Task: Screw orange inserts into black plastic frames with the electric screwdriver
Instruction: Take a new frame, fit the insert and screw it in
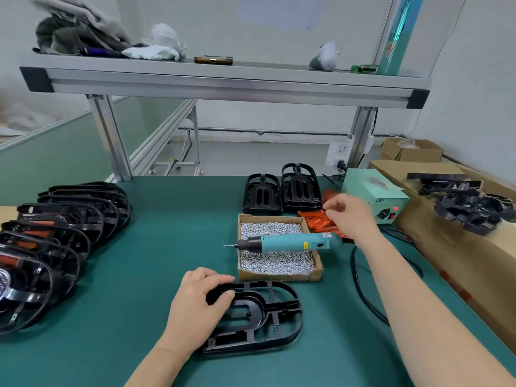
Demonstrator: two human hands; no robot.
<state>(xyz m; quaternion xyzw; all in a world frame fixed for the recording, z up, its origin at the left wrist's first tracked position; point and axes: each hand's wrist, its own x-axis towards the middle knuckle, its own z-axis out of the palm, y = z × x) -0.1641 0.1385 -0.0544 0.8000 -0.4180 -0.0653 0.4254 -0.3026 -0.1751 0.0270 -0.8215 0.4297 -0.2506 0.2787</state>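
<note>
— What are the fingers doing?

— The left hand [195, 305] curls its fingers [215, 277] and thumb over the left end of a black frame [259, 317], which lies flat on the green mat [139, 247]. The right hand [349, 216] hovers with bent fingers over the heap of orange inserts [314, 223]. I cannot tell whether it pinches one.

— So how far along?

— This frame is bare: no insert and no screw. The electric screwdriver [287, 243] lies unheld across the cardboard tray [279, 276], which is full of small silver screws [279, 262]. At the left, a row of frames [64, 227] already shows orange and is probably finished. A carton [446, 261] at the right carries more loose black frames [469, 208].
</note>
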